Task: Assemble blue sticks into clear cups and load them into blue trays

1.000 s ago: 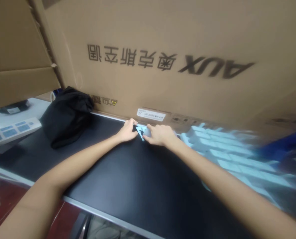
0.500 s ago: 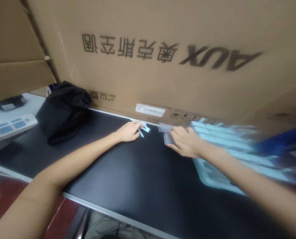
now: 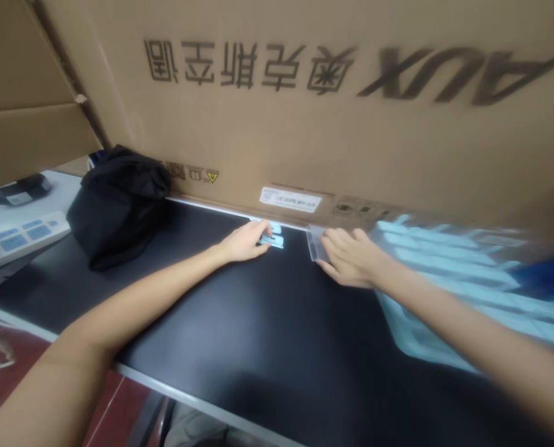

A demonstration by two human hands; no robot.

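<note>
My left hand [image 3: 248, 242] rests at the back of the black tabletop, thumb and fingers closed around the near ends of small flat light-blue plastic pieces [image 3: 275, 240]. These lie one beside another, with slots in them; their exact kind is unclear. To the right, my right hand [image 3: 351, 256] has its fingers wrapped over a clear plastic piece [image 3: 315, 243] standing near the carton. Its far part is hidden under the palm. Beyond my right wrist stands a light-blue slatted plastic rack or basket [image 3: 449, 273], blurred.
A tall cardboard carton [image 3: 258, 136] with upside-down print walls off the back of the black table [image 3: 240, 323]. A black cloth bag [image 3: 118, 211] lies at the left. Farther left are a white-and-blue box [image 3: 30, 233] and a dark device [image 3: 30, 186].
The small light-blue piece that stuck out at an angle by my left hand now lies in line with the others. The clear pieces under my right hand now appear pressed together. The view shifted slightly.
</note>
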